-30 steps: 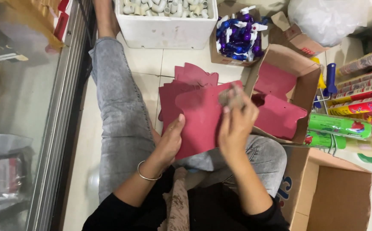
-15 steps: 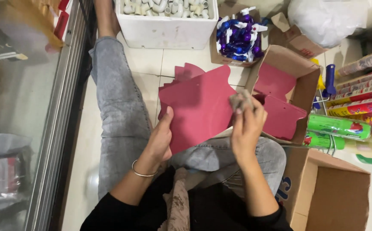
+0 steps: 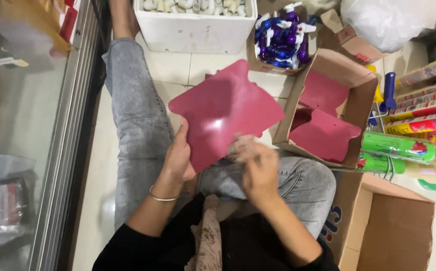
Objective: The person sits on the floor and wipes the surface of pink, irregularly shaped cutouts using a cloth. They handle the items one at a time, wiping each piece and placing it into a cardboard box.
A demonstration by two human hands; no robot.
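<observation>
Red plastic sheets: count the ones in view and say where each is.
3: one red plastic sheet held by the left hand, two more inside the open cardboard box. Others may lie hidden beneath them.

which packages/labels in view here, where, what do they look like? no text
Open brown carton, right of the red sheet: holds more red sheets.
Small carton, top centre: blue and purple spray nozzles.
White tub, top: white fittings.
Labelled tubes, right edge: yellow, red, green.
Brown printed carton, bottom right.
</observation>
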